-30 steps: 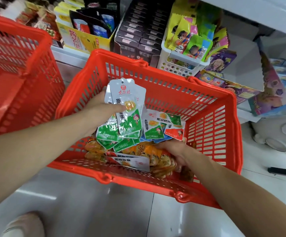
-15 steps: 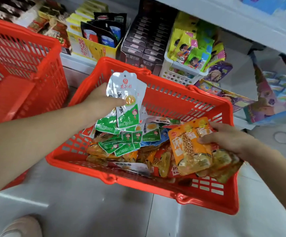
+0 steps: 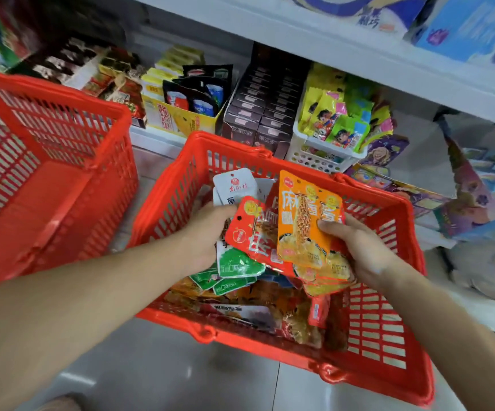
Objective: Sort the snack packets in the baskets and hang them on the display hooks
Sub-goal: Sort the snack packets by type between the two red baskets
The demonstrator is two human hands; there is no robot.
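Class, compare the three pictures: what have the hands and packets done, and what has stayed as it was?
The right hand went from digging in the pile to gripping orange packets, lifting them up and left to the left hand. A red packet now shows between the hands. The left hand kept holding its white-and-green packets; the filled basket and the second basket stayed put.

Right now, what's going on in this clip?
A person is sorting snack packets over a red basket. The left hand grips a bunch of white-and-green packets; the right hand pinches an orange packet with more behind it. A red packet sits between them. Loose packets lie in the basket. No display hooks are in view.
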